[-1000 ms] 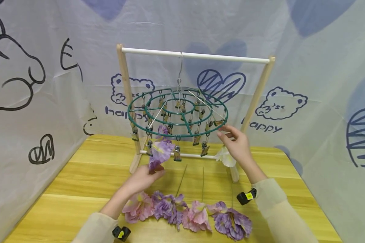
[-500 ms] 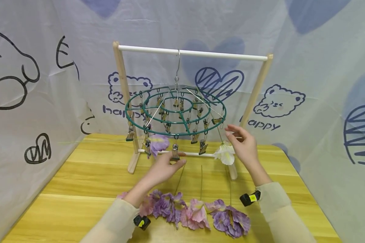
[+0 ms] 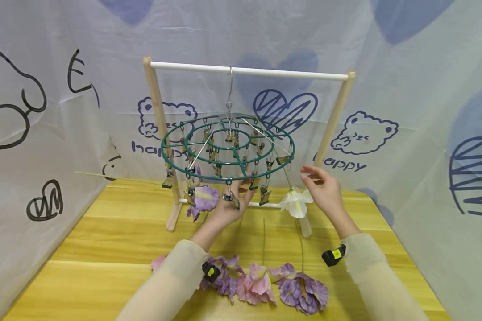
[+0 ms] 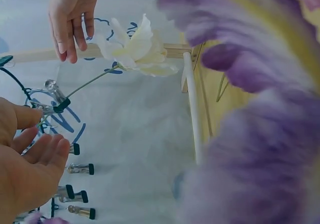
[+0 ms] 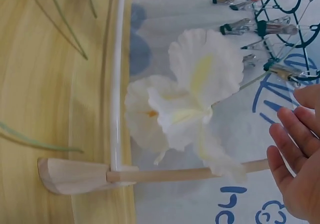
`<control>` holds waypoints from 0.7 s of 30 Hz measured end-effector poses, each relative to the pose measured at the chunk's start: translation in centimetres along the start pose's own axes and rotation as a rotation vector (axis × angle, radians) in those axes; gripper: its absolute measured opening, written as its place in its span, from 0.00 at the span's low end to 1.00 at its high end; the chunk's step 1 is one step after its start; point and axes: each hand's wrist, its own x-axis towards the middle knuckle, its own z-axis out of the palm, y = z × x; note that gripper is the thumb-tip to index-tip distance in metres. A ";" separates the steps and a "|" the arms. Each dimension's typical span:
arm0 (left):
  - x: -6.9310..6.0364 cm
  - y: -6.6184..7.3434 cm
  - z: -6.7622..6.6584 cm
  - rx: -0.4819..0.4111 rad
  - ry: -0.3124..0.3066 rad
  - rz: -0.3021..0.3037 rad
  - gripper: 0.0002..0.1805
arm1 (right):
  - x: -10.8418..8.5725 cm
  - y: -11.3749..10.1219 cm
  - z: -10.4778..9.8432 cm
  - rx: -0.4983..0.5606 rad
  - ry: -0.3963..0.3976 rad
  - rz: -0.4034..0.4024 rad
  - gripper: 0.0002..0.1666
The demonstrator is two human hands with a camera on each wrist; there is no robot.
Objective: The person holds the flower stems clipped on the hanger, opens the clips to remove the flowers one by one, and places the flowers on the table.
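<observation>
A green round clip hanger hangs by its hook from a wooden rack with a white bar. My left hand reaches under its front rim, fingers loosely bent, behind a tilted metal clip; I see nothing held. On the left, a purple artificial flower hangs at a clip, its long stem pointing left. My right hand is raised at the right rim with bent, relaxed fingers, holding nothing. Beside it, a white artificial flower hangs head down, its stem in a clip.
Pink and purple artificial flowers lie in a row on the wooden table, among them a pink one and a purple one. Their thin stems point toward the rack. A patterned cloth surrounds the table.
My left hand has left the purple flower and moved right and up, under the hanger's front rim. My right hand has drawn slightly away from the right rim. The purple flower's stem now shows, pointing left.
</observation>
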 end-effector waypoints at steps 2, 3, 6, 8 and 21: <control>0.7 0.0 0.2 -0.005 0.022 0.055 0.24 | 0.3 0.2 0.0 -0.014 -0.026 0.011 0.20; 1.0 -0.1 0.3 0.002 0.031 0.082 0.25 | 0.5 0.3 0.1 -0.018 -0.039 0.016 0.20; 2.2 0.1 0.4 0.012 0.036 0.113 0.26 | 0.8 0.4 0.2 -0.035 -0.080 0.027 0.21; 2.9 0.3 0.5 0.002 0.036 0.086 0.27 | 1.0 0.6 0.3 -0.036 -0.102 0.033 0.21; 6.7 1.2 1.3 0.028 0.023 0.077 0.23 | 1.9 0.7 1.1 -0.030 -0.178 0.043 0.23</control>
